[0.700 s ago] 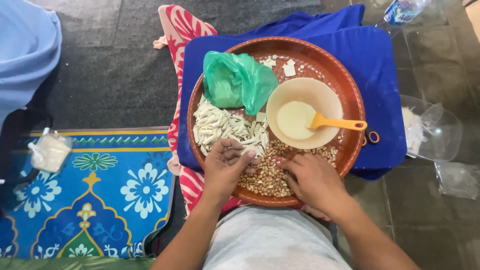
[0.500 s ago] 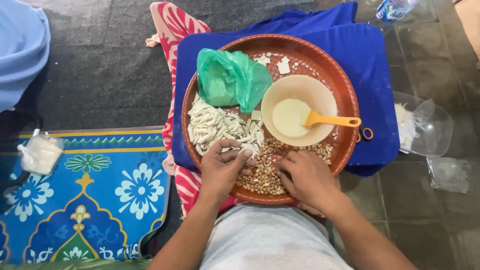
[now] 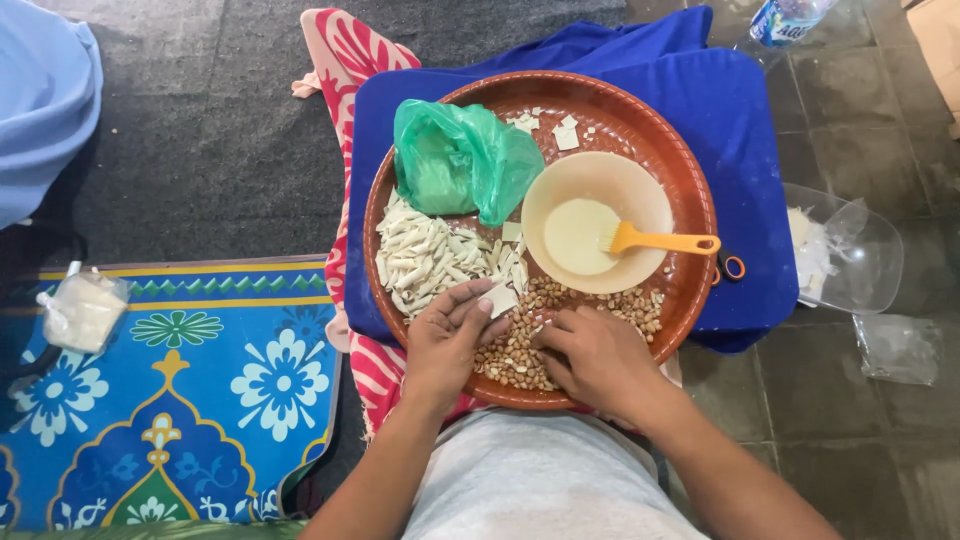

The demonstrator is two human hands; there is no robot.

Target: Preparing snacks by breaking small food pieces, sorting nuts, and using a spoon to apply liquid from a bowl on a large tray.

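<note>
Head view: both hands at the lower rim of the round brown tray (image 3: pixel 690 170), frame centre.
We note the left hand (image 3: pixel 445 340) pinching a small pale dough square (image 3: pixel 500 298) in its fingertips; the right hand (image 3: pixel 590 355), fingers curled, rests in the heap of tan peanuts (image 3: pixel 560 300), grip unclear.

The round tray (image 3: pixel 690 180) looks like glossy brown plastic with a smooth, slightly shiny rim. The bowl (image 3: pixel 640 185) is matt beige plastic holding a smooth, pale paste, and the brush (image 3: pixel 660 241) is bright orange plastic. The green bag (image 3: pixel 460 160) is thin, crinkled, shiny plastic film. The peanuts (image 3: pixel 600 298) have dull, papery tan skins. The blue cloth (image 3: pixel 740 120) under the tray is soft and matt. The mat (image 3: pixel 190 400) looks like woven, printed fabric; the floor tiles (image 3: pixel 860 110) are rough, stained stone.
</note>
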